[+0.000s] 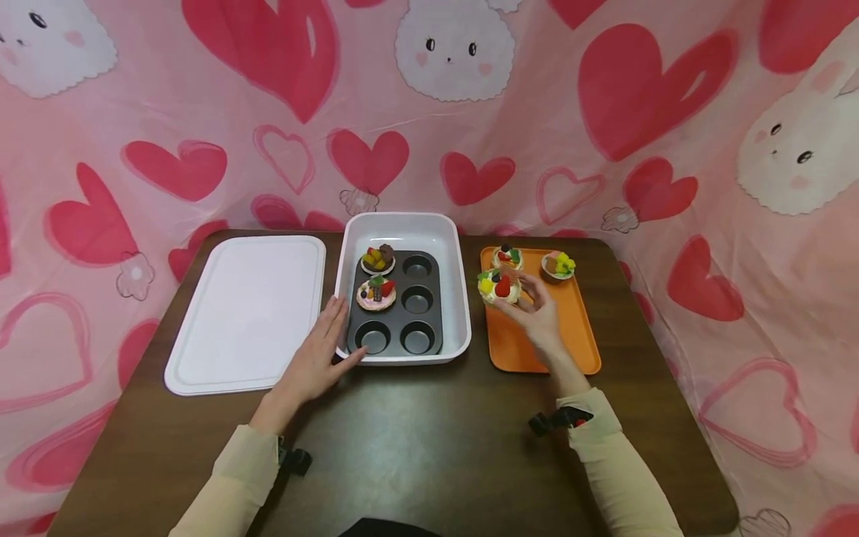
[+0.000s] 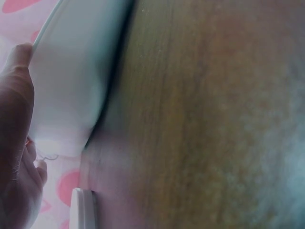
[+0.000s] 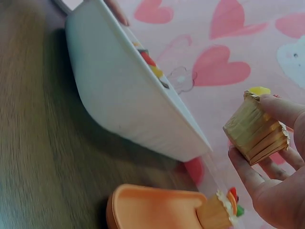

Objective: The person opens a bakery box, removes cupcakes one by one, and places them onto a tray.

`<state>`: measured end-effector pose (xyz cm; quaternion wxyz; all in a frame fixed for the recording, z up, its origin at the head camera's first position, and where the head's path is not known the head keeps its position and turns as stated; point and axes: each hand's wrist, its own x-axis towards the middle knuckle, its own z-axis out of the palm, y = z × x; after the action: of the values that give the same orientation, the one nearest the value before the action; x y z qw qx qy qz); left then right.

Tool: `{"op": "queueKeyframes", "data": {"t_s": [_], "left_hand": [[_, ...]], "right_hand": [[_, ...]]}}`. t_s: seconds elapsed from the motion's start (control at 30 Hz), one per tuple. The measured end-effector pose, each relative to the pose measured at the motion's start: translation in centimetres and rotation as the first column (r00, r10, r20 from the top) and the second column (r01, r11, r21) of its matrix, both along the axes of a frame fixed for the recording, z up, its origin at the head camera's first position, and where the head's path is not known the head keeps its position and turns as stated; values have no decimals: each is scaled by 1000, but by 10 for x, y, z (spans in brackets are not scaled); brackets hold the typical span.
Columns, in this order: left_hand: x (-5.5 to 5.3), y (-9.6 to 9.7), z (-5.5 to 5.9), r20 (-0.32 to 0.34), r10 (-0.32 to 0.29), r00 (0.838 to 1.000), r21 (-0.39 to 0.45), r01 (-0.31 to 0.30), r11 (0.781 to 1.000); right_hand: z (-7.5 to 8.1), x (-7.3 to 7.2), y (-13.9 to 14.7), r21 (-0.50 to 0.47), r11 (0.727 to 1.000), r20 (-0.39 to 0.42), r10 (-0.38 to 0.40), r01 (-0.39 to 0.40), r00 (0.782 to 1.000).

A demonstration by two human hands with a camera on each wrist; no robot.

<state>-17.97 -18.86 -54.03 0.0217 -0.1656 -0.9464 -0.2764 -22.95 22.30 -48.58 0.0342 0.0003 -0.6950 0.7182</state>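
My right hand (image 1: 539, 315) pinches a cupcake (image 1: 499, 286) topped with a strawberry and yellow fruit, above the left side of the orange tray (image 1: 517, 350). In the right wrist view, thumb and fingers are on the tan pleated wrapper (image 3: 257, 131), clear of the tray. My left hand (image 1: 314, 364) rests at the near left corner of the white basin (image 1: 460, 298), fingers extended along its rim and thumb over the front edge. Inside lies a dark muffin tin (image 1: 396, 317). Its left column holds a chocolate-and-fruit cupcake (image 1: 378, 259) at the back and a pink-cream cupcake (image 1: 376, 293) in the middle.
Two more cupcakes stand at the back of the orange tray: one with a dark berry (image 1: 507, 257), one with yellow-green topping (image 1: 558, 265). A white lid-like board (image 1: 248, 313) lies left of the basin on the brown table (image 1: 416, 447). A pink heart-patterned cloth (image 1: 376, 156) hangs behind.
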Motion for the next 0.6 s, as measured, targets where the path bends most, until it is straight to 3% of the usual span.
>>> {"op": "queueKeyframes", "data": {"t_s": [0.6], "left_hand": [[3, -1, 2, 8, -4, 1000, -6, 4, 1000]], "right_hand": [[-24, -2, 40, 24, 983, 39, -181, 180, 983]]}}
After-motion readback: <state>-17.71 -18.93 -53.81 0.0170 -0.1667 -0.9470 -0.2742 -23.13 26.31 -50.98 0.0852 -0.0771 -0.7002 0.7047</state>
